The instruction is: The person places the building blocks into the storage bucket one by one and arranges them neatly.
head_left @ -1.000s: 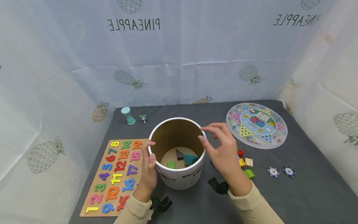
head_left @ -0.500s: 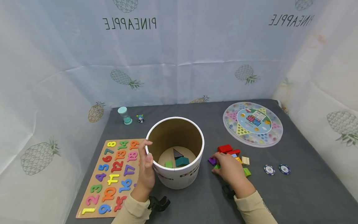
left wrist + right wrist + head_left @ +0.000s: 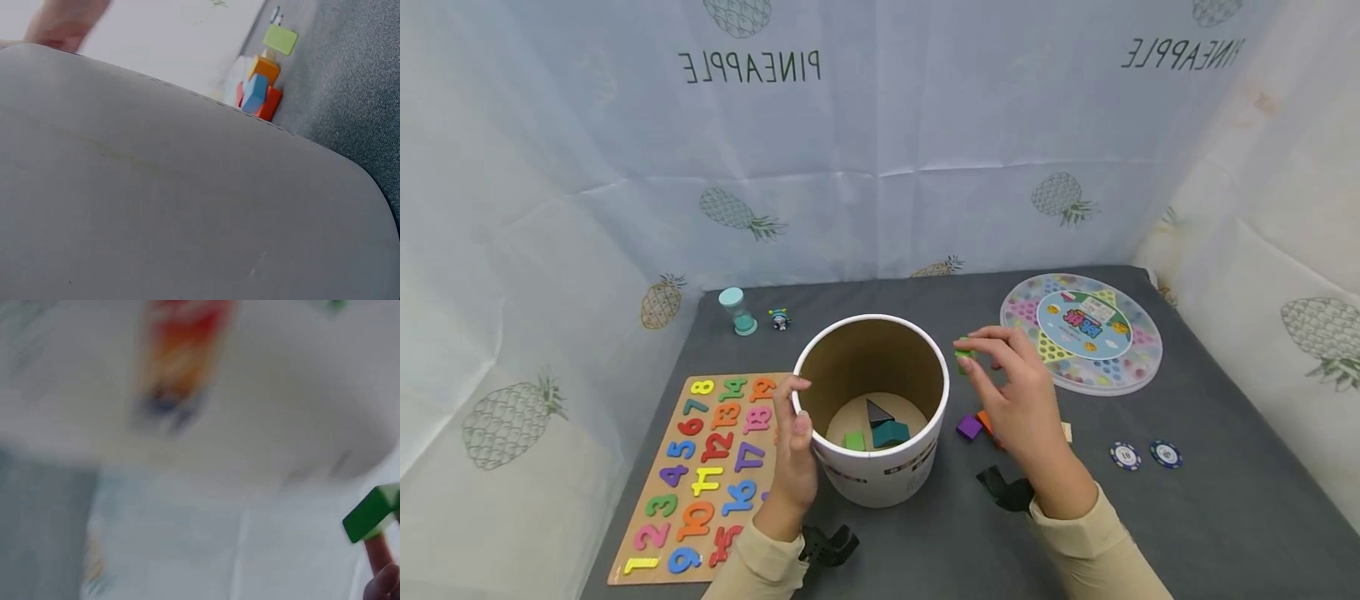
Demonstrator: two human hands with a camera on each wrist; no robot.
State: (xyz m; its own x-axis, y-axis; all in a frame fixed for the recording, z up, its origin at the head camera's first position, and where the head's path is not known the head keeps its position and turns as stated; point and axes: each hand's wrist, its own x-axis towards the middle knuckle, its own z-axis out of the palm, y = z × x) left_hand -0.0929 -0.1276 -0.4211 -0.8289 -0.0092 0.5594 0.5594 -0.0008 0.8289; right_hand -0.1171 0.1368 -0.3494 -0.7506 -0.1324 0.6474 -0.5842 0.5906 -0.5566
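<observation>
A white round bucket [image 3: 880, 479] stands upright in the middle of the table in the head view. My left hand [image 3: 793, 458] grips its left side, fingertips over the rim and thumb on the near side. Inside lie a light green block [image 3: 854, 441], a teal block [image 3: 891, 433] and a dark triangular block [image 3: 877, 413]. Just right of the rim, raised above the table, my right hand [image 3: 1018, 396] pinches a green block [image 3: 964, 354] between thumb and fingers. That green block [image 3: 370, 514] also shows at the right edge of the right wrist view.
Below the right hand lie a purple block [image 3: 969, 427], an orange block [image 3: 985, 420] and other blocks partly hidden. A number board [image 3: 700, 483] lies left, two poker chips [image 3: 1125, 456] right. Behind are a round game board [image 3: 1082, 333], an hourglass [image 3: 739, 312] and a small figurine [image 3: 779, 319].
My right hand went from the bucket's rim down to the block pile, took a green block and lifted it back near the rim. The left hand has stayed on the bucket.
</observation>
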